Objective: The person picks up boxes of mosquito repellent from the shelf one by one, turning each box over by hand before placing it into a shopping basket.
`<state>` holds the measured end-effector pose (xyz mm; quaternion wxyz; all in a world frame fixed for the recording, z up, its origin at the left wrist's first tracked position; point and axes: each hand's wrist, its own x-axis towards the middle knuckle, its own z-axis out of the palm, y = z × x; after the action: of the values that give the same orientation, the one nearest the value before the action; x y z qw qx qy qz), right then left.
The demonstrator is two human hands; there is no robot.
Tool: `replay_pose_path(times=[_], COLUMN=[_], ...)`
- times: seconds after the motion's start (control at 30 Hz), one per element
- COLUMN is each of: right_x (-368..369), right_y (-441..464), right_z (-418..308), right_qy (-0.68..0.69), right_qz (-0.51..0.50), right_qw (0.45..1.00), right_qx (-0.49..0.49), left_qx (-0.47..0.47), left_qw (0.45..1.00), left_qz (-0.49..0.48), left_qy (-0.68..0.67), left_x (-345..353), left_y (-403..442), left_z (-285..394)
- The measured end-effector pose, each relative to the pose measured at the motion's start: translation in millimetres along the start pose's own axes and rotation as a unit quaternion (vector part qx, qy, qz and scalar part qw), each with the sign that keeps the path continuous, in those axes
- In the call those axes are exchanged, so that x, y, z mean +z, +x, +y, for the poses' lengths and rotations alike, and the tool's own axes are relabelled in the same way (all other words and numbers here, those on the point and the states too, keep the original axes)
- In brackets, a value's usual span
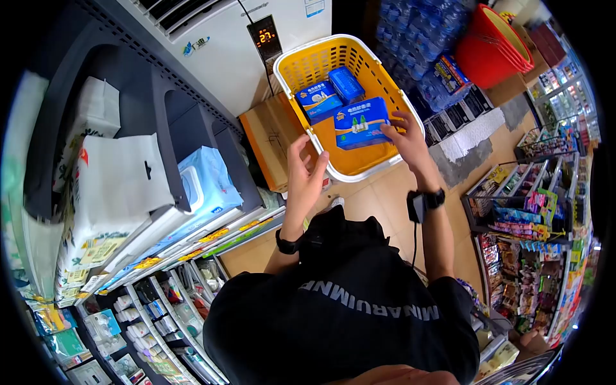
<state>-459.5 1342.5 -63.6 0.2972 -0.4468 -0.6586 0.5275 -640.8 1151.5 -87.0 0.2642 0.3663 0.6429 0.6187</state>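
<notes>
A yellow shopping basket (359, 164) with a white rim stands in front of me. My right hand (409, 142) pinches the right edge of a blue box (360, 122) printed with small green-capped bottles, held over or inside the basket. Behind that box, a second blue box (319, 99) and a blue packet (346, 85) lie in the basket. My left hand (306, 176) is open beside the near left rim, thumb and fingers apart, with nothing in it. Whether it touches the rim I cannot tell.
A cardboard box (269, 141) stands left of the basket, by a white appliance (224, 38) with a lit display. Shelves with a blue wipes pack (208, 183) line my left. Bottled water (417, 38) and red buckets (491, 51) are beyond; snack racks (523, 199) stand right.
</notes>
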Motion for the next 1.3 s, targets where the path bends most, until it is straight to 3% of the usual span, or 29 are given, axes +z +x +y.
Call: replay_pose_path(times=[0.03,0.1,0.2,0.23,0.3,0.43,0.5,0.63,0.73,1.1,1.3], right_x=[9,27,55,61,70,80,82,84,84,102,113], right_y=[23,59,101,115,132,137,145,148,172,170,170], right_z=[6,23,51,64,76,72,77,79,97,142,152], right_qy=[-0.002,-0.194,-0.277,-0.278,-0.174,-0.174,-0.217,-0.090,-0.275,-0.258,-0.250], right_qz=[-0.005,-0.020,-0.077,-0.082,-0.214,-0.244,-0.341,-0.345,-0.435,-0.337,-0.310], right_qw=[1.000,0.980,0.958,0.957,0.961,0.947,0.904,0.915,0.828,0.891,0.902], right_qx=[0.001,-0.024,0.002,0.002,0.009,0.119,0.139,0.187,0.222,0.164,0.167], left_qx=[0.000,-0.022,-0.056,-0.074,-0.095,-0.104,-0.082,-0.082,-0.085,-0.062,-0.088], left_qw=[0.999,0.999,0.996,0.996,0.994,0.994,0.996,0.996,0.996,0.995,0.996], left_qz=[0.031,0.030,0.048,0.043,0.042,0.020,0.024,0.012,0.013,0.013,0.017], left_qy=[0.037,0.038,0.043,0.033,0.024,-0.009,-0.003,-0.014,0.028,0.071,0.011], left_x=[0,-2,0,0,1,3,7,11,10,11,12], left_y=[9,23,39,43,47,51,54,53,52,51,50], left_z=[-6,-17,-25,-25,-21,-35,-48,-54,-53,-48,-39])
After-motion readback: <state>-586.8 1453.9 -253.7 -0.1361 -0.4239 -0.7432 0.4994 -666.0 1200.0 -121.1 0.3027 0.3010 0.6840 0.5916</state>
